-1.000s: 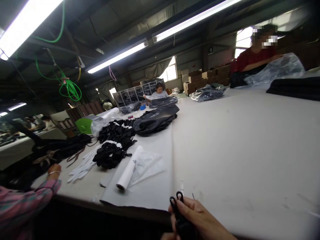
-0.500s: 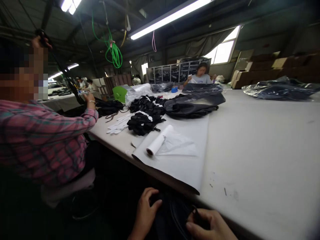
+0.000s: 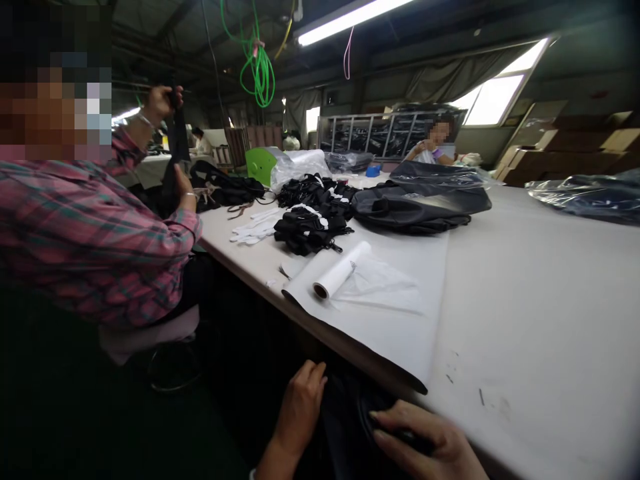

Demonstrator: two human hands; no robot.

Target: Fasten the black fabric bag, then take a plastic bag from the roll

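Note:
Below the table's near edge, a dark black fabric item (image 3: 343,417) with a raised curved seam hangs between my hands; its full shape is lost in shadow. My left hand (image 3: 300,407) is closed on its left side, fingers bent over the cloth. At the curved seam, my right hand (image 3: 430,437) pinches the fabric between thumb and fingers. On the table just beyond lie a white sheet (image 3: 385,353) with a curled dark edge and a roll of thin clear plastic (image 3: 343,270), partly unrolled.
Bundles of black straps (image 3: 313,230), white gloves (image 3: 256,227) and a large black fabric piece (image 3: 415,210) lie farther back on the pale table (image 3: 545,300). At left sits a co-worker in a plaid shirt (image 3: 100,233), handling a black strap. Another person is across the table.
The view has swung left, shifting the scene rightward. My left fingers have closed down onto the fabric, and my right hand's grip has shifted along the seam. The co-worker's raised hand has come lower.

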